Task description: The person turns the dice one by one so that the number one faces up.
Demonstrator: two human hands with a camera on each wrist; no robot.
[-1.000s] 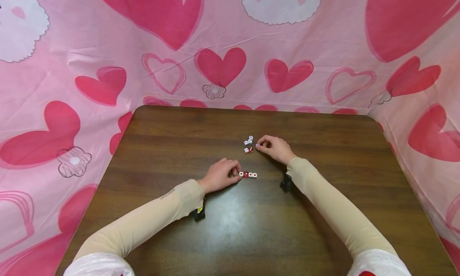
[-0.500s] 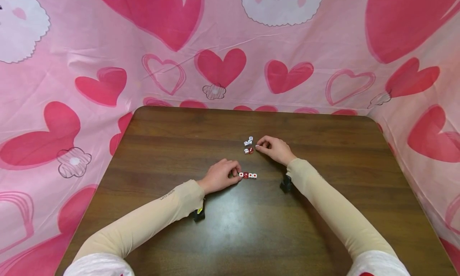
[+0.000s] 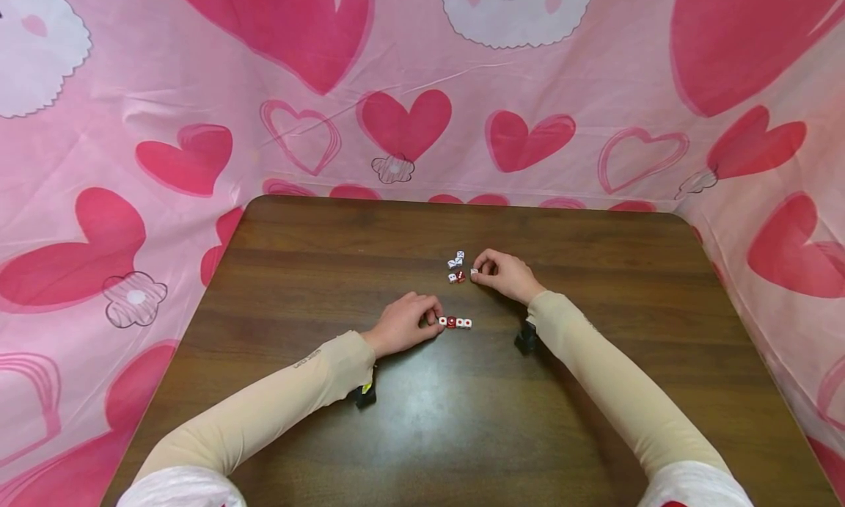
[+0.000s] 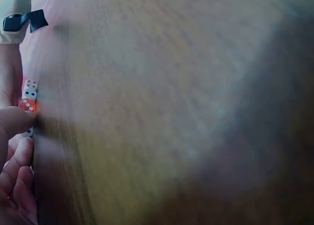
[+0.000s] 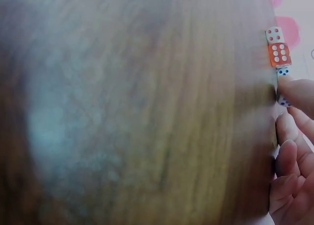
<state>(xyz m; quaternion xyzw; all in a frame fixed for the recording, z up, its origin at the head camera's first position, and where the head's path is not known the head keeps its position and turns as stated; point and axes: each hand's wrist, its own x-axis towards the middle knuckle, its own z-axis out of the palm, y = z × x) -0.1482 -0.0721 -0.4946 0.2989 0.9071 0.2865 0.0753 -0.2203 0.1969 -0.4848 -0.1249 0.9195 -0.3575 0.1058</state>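
My left hand (image 3: 405,322) rests on the table at the left end of a short row of dice. Its thumb and forefinger pinch the end white die (image 3: 443,321). Beside that die come a red die (image 3: 452,321) and two more white ones, all with a single large pip on top. Farther back, my right hand (image 3: 505,274) pinches a white die (image 3: 474,272) between thumb and fingertips; in the right wrist view, blue pips show on this die (image 5: 283,101) below the thumb. Just left of it lies a loose red die (image 3: 460,276) against a white die (image 3: 452,278).
Several loose white dice (image 3: 456,260) form a small cluster behind the red one. The brown wooden table (image 3: 581,419) has a pink heart-patterned cloth (image 3: 475,81) hung around its back and sides. A dark wrist camera (image 3: 526,337) hangs under the right sleeve.
My right fingers have shifted slightly and the white die in them has turned, its top now showing pale between the fingertips. The left hand and the row of dice stay in place.
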